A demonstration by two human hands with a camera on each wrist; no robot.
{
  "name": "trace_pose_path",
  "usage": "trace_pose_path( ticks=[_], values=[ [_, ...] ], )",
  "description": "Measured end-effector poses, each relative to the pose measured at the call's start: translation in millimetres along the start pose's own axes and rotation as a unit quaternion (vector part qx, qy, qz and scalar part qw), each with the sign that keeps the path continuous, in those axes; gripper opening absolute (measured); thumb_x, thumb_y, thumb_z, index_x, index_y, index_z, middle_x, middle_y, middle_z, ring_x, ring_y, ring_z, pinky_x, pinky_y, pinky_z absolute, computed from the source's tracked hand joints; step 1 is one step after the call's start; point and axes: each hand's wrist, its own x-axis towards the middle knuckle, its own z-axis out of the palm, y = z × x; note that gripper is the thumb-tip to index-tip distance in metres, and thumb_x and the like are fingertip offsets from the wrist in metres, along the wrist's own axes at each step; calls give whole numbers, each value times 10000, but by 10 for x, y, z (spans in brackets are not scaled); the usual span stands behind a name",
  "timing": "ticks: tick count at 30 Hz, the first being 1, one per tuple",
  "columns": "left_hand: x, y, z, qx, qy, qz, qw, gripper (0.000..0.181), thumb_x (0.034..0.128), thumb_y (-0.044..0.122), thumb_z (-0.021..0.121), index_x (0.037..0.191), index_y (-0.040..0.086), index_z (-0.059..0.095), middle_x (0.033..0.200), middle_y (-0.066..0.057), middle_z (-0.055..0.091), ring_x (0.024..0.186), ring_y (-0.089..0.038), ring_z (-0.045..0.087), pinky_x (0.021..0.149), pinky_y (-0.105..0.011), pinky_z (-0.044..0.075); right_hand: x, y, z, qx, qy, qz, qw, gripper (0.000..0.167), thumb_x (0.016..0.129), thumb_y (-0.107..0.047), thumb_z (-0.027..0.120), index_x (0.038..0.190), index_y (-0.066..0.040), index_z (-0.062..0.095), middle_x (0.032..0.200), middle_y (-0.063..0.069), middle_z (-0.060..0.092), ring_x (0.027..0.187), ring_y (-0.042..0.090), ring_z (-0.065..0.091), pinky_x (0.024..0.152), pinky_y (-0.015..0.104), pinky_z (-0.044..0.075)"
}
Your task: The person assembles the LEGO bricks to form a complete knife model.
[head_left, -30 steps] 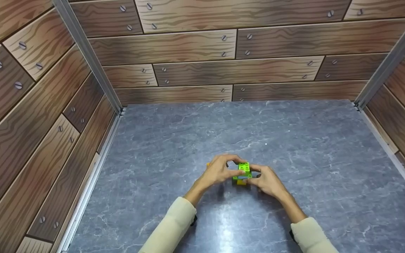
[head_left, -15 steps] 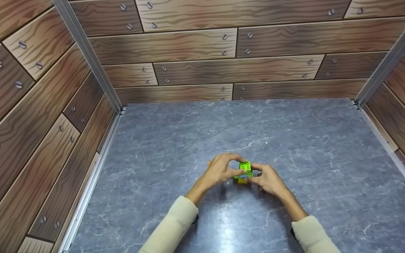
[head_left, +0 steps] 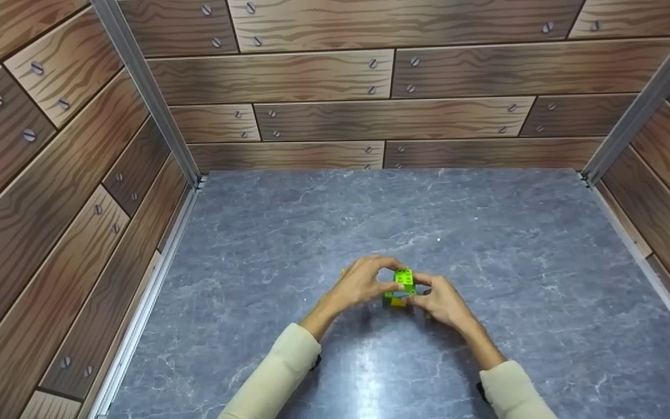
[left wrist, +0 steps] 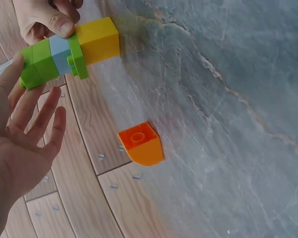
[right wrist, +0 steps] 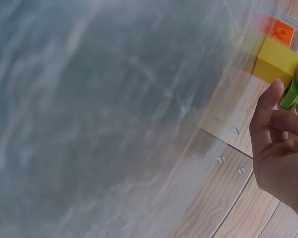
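Note:
A stack of toy building bricks stands between both hands. From its top, the left wrist view shows green bricks (left wrist: 43, 62), a light blue brick (left wrist: 60, 53), a thin, wider green piece (left wrist: 78, 58) and a yellow brick (left wrist: 99, 40) at the bottom, on the table. My left hand (head_left: 361, 282) pinches the top green brick (head_left: 404, 276) between thumb and fingers. Lower down, my right hand (head_left: 444, 299) grips the stack around the blue brick and the thin green piece. An orange brick (left wrist: 143, 146) with one rounded side lies apart, mostly hidden behind my left hand in the head view.
The grey marbled tabletop (head_left: 288, 215) extends all around the hands. Wood-patterned panels (head_left: 323, 119) wall off the back and both sides, with metal posts (head_left: 154, 99) at the corners.
Both hands keep their hold on the stack, almost still. The head view has shifted slightly.

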Motion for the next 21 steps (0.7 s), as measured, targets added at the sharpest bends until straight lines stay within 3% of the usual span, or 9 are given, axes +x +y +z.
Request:
trace_pose_path(
  ticks=[5,10,15,21],
  values=[
    [-62,-108,-67,-292,-99,-41,9995,437,978,386,713,1375,205,678,1339,55,691,1228,-132,631,986,-346,525,-6,-9,10,-47,6,127,9999,521,915,-124,798,1409,-68,644,1298,211,686,458,235,597,442,385,533],
    [-115,-216,-220,-750,268,-341,9962,387,1048,381,615,1377,185,678,1321,24,705,1151,-174,673,956,-358,537,13,-21,1,-64,78,61,9999,516,897,-140,820,1382,-65,662,1233,164,719,508,246,605,445,361,521],
    [-180,-308,-357,-799,588,-560,9935,332,1074,319,587,1360,185,691,1258,-12,729,1069,-178,691,883,-331,550,19,-16,7,-53,121,81,9999,536,881,-138,836,1379,-49,660,1268,185,704,520,257,607,437,352,514],
    [-273,-409,-423,-762,929,-876,9889,299,1071,246,598,1326,135,707,1243,-49,728,1106,-201,671,915,-383,549,19,-4,11,-57,127,54,9999,517,883,-131,831,1367,-48,668,1268,187,703,543,254,611,432,318,498]
  ],
)
